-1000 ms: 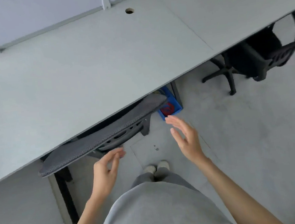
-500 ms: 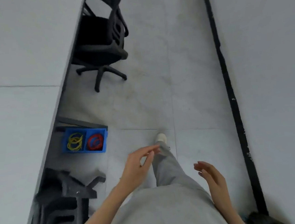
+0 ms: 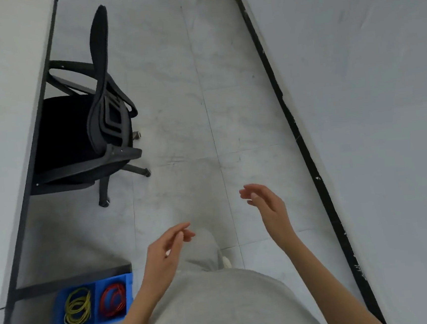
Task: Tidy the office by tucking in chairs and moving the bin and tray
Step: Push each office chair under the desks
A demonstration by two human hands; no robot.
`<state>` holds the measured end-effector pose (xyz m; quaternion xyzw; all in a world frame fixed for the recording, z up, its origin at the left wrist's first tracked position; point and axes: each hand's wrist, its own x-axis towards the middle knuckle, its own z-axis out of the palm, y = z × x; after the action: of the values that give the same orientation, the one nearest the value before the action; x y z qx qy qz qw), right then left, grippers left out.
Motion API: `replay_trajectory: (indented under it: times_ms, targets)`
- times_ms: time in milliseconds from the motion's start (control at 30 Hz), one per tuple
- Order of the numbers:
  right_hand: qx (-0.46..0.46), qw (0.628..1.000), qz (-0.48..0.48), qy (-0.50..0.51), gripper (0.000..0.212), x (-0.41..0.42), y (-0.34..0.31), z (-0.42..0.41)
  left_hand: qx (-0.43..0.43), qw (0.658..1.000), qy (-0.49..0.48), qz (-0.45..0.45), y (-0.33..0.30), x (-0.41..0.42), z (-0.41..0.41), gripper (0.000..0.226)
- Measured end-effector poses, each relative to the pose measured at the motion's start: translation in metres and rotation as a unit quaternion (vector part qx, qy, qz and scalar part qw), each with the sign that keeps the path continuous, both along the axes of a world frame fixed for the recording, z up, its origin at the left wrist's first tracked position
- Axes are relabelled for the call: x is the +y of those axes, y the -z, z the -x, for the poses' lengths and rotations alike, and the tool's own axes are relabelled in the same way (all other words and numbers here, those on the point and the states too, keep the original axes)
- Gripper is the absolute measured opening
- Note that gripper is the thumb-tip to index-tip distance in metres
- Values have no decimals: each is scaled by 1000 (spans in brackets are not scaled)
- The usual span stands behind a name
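Note:
A black office chair stands at the left, its seat partly under the grey desk and its back and wheeled base out on the floor. A blue tray with yellow and red rubber bands lies on the floor at the lower left, beside a desk leg. My left hand hovers low in the middle, fingers loosely apart, holding nothing. My right hand is raised a little further ahead, also open and empty. Both hands are well short of the chair.
A grey tiled floor runs ahead between the desk and a pale wall on the right. A black skirting strip lines the wall's foot. My grey-clad body and one shoe fill the bottom centre.
I have turned from the first chair, tucked under the desk, and now face along the aisle. The second chair has come much closer. Both hands stay empty.

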<state>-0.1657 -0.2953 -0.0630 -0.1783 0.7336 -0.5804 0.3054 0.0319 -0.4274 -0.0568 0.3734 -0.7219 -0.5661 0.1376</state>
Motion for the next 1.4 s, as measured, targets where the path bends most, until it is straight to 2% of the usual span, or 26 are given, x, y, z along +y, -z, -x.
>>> replay_trajectory:
  times_ms: [133,233,400,600,733,900,1000,1100,1167,1200,1300,1400]
  targets:
    - [14,999,37,-35,21,-101,-5,74,-19,998,-57,3,19,-64,27,27]
    - [23,998,25,-47,24,-171,2,128,-27,996,-87,-5,31,-125,69,25]
    - [-1,1000,2,-24,24,-256,9,201,-6,997,-76,2,13,-244,177,26]
    - [12,998,-52,-38,27,-320,12,274,11,999,-37,28,-25,-361,302,31]
    - [23,991,-81,-106,31,-377,18,326,28,994,-87,54,-39,-410,355,24]
    - [68,952,-95,-283,30,-488,21,383,7,970,-228,86,-28,-442,374,25]
    - [150,877,-62,-452,36,-573,6,394,-75,915,-366,153,-12,-446,367,27]
    - [276,766,15,-581,25,-645,-13,382,-198,835,-456,237,-10,-442,353,29]
    - [368,677,102,-629,35,-687,-18,363,-289,789,-469,273,-10,-437,340,35]
    - [419,635,143,-634,40,-703,-20,355,-329,781,-458,268,-8,-436,334,37]
    - [516,472,212,-683,53,-745,-15,315,-435,752,-463,175,5,-430,319,48]
    - [546,330,154,-755,51,-769,-3,283,-476,737,-466,115,17,-431,311,37]
